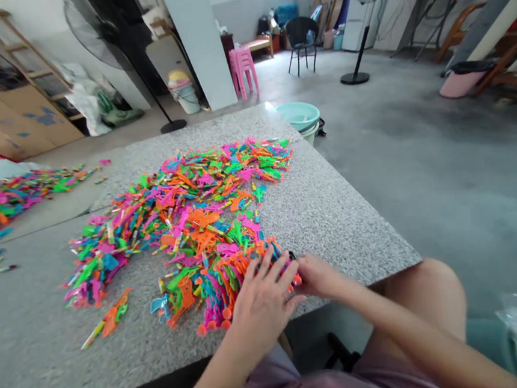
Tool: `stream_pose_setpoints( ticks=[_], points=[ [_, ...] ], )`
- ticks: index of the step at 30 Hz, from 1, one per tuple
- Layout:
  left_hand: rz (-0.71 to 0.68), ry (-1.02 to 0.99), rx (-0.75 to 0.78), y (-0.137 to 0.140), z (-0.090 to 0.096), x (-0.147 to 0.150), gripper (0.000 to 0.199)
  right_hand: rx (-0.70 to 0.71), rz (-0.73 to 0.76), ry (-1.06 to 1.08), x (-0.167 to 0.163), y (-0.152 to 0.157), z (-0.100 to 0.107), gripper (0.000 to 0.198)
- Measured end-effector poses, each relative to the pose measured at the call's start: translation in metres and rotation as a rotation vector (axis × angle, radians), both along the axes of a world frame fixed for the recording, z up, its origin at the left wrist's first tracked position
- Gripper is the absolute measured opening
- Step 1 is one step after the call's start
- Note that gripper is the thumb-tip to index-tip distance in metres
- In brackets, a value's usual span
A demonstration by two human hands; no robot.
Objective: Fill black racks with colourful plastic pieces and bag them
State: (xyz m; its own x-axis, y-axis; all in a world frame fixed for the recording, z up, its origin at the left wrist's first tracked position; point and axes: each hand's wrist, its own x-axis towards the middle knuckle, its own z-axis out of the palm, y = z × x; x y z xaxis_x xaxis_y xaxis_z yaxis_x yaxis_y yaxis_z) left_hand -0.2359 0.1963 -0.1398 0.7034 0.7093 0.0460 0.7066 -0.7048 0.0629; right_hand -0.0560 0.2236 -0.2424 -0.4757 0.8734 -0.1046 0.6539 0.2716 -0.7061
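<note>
My left hand lies over a tight row of small coloured plastic toy guns at the table's near edge, fingers stretched out across their tops. At the right end of that row my right hand is closed, its fingertips partly hidden behind the left hand. A small black piece shows beside its fingers; what it grips cannot be made out. Beyond the row spreads a big loose heap of similar toy guns in pink, orange, green and blue. One orange and green toy gun lies apart at the left.
The speckled stone table has its right edge beside my knee. Another pile of toys lies at far left. Past the far corner stand turquoise basins. Pink stools, a black chair and a standing fan are farther back.
</note>
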Motion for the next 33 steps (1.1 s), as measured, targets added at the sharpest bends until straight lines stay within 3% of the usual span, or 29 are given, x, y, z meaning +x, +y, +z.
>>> stream_pose_setpoints(
  ticks=[2, 6, 9, 12, 15, 18, 22, 27, 30, 33],
  points=[
    [0.027, 0.009, 0.067, -0.002, -0.006, 0.003, 0.04, 0.002, 0.095, -0.103, 0.013, 0.041, 0.009, 0.014],
    [0.054, 0.023, 0.183, -0.003, -0.017, 0.006, 0.031, 0.272, -0.187, -0.314, -0.007, 0.14, 0.029, 0.033],
    [0.052, 0.021, 0.237, 0.0, -0.017, 0.005, 0.029, 0.335, -0.199, -0.377, -0.044, 0.188, 0.03, 0.041],
    [0.012, 0.016, 0.241, 0.002, -0.013, 0.003, 0.03, 0.373, -0.121, -0.469, -0.055, 0.191, 0.014, 0.045],
    [-0.003, 0.008, 0.231, 0.003, -0.011, 0.002, 0.03, 0.407, -0.027, -0.551, -0.031, 0.164, -0.002, 0.034],
    [-0.002, 0.005, 0.229, 0.003, -0.012, 0.001, 0.03, 0.424, 0.043, -0.577, -0.001, 0.149, -0.002, 0.029],
    [-0.075, 0.001, 0.264, 0.001, -0.008, -0.004, 0.031, 0.524, -0.005, -0.612, 0.006, 0.186, 0.014, 0.038],
    [-0.173, 0.017, 0.28, -0.003, 0.005, -0.012, 0.033, 0.546, 0.163, -0.67, -0.014, 0.252, 0.028, 0.037],
    [-0.17, 0.018, 0.219, -0.005, 0.009, -0.012, 0.034, 0.516, 0.192, -0.663, -0.009, 0.256, 0.021, 0.03],
    [-0.137, 0.034, 0.156, -0.006, 0.009, -0.01, 0.035, 0.486, 0.211, -0.668, 0.018, 0.231, 0.006, 0.027]
  ],
)
